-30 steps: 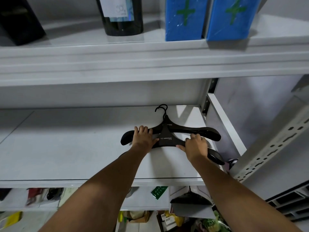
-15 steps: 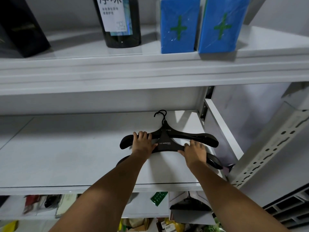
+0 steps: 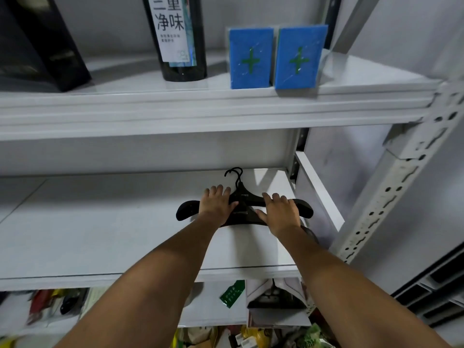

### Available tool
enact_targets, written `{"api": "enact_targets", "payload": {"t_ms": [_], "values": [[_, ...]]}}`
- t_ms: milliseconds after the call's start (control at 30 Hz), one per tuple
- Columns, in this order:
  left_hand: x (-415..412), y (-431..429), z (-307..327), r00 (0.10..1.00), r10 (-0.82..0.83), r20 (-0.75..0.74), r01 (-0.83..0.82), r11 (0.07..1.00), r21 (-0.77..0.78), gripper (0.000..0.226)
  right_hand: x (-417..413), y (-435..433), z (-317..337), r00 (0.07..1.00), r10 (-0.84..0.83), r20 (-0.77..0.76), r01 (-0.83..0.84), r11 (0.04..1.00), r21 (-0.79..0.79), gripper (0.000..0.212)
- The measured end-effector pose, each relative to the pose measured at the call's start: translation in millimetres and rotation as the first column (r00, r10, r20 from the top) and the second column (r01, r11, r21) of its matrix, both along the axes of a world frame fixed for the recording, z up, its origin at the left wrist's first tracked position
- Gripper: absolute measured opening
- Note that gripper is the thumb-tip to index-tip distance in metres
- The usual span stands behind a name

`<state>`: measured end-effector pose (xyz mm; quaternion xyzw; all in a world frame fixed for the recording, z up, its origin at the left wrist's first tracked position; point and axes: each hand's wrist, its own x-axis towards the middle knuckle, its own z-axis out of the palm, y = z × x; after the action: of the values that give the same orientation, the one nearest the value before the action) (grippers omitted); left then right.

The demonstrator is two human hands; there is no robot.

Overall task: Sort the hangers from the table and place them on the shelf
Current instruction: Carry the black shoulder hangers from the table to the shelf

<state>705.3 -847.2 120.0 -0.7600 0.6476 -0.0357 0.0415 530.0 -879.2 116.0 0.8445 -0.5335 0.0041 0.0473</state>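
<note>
Ahead, white metal shelf [image 3: 100, 222] bears black hangers [image 3: 186, 209]; bottle [image 3: 180, 46] above.

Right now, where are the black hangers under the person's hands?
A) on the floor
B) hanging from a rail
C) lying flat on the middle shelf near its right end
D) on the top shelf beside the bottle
C: the black hangers lie flat on the middle shelf near its right end, with the left hand and right hand resting on them.
</note>
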Motion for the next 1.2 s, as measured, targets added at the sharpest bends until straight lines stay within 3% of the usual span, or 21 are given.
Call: {"api": "enact_targets", "payload": {"t_ms": [267, 433, 833, 967, 1200], "values": [[-20.1, -0.1, 53.6, 0.985, -0.143, -0.1, 0.127, 0.98, -0.151, 0.054, -15.4, 22.1, 57.8, 0.996, -0.009, 0.092, 0.018, 0.995, -0.103, 0.052], [-31.8, 10.8, 87.4, 0.941, -0.307, -0.142, 0.284, 0.945, -0.166, 0.054, -25.6, 54.0, 94.7, 0.988, -0.105, 0.114, 0.125, 0.973, -0.191, 0.047], [-42.1, 69.7, 133.5, 0.761, -0.604, -0.236, 0.583, 0.797, -0.161, 0.055, -30.9, 153.9, 139.5, 0.923, -0.367, 0.12, 0.386, 0.884, -0.264, 0.05], [-70.6, 86.1, 136.9, 0.696, -0.663, -0.277, 0.643, 0.747, -0.17, 0.055, -48.0, 187.8, 146.2, 0.887, -0.443, 0.128, 0.462, 0.851, -0.25, 0.05], [-159.5, 122.0, 148.5, 0.574, -0.79, -0.217, 0.769, 0.611, -0.187, 0.056, -120.7, 248.1, 151.7, 0.794, -0.596, 0.118, 0.604, 0.753, -0.261, 0.05]]}}
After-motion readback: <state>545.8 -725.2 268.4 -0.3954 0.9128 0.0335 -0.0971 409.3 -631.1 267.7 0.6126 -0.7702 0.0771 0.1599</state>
